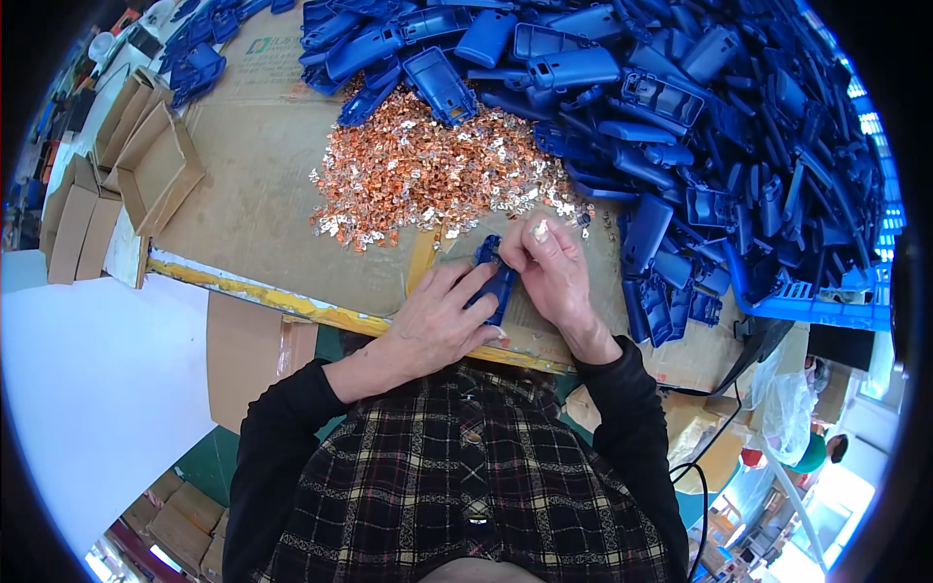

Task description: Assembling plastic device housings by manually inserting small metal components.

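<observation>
Close to the table's front edge, a blue plastic housing (500, 288) lies under the fingers of my left hand (437, 321), which closes round it from the left. My right hand (552, 270) is at the housing's right side, its fingers curled together in a pinch; anything between them is hidden or too small to make out. Just beyond my hands spreads a heap of small copper-coloured and silvery metal pieces (428, 165). A large pile of similar blue housings (671, 97) fills the far right and comes down beside my right hand.
Cardboard (243, 165) covers the tabletop, with a worn yellow front edge (282, 299). Open cardboard boxes (155, 170) stand at the left. More blue housings (199, 68) lie far left. A blue plastic crate (826, 309) sits at the right, with a black cable (702, 476) hanging below.
</observation>
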Demonstrator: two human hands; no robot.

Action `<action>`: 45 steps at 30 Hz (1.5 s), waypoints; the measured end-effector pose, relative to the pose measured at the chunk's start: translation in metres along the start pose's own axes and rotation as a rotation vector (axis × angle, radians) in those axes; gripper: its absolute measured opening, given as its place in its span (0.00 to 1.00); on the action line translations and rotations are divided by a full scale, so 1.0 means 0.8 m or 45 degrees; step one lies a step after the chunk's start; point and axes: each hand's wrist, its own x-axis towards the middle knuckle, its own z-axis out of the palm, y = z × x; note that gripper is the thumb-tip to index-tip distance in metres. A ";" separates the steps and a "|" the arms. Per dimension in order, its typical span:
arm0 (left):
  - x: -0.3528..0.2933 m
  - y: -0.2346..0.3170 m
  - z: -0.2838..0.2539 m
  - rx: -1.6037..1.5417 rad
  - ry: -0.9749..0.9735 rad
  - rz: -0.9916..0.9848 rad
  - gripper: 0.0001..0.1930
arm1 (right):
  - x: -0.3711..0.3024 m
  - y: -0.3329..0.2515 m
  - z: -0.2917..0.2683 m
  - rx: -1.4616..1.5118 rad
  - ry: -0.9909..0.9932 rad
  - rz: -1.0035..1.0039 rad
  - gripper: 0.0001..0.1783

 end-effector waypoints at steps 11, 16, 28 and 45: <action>0.003 -0.002 0.000 -0.069 -0.002 -0.018 0.21 | -0.010 -0.009 0.008 -0.244 -0.101 0.199 0.22; 0.004 -0.001 0.002 -0.050 0.015 0.003 0.22 | -0.005 -0.006 0.002 -0.401 -0.177 0.254 0.22; 0.003 -0.002 0.001 -0.020 -0.004 0.001 0.21 | 0.005 0.015 -0.004 0.074 0.010 0.004 0.21; 0.008 0.001 0.001 -0.017 -0.033 0.019 0.21 | -0.002 -0.001 -0.005 -0.209 -0.139 0.123 0.16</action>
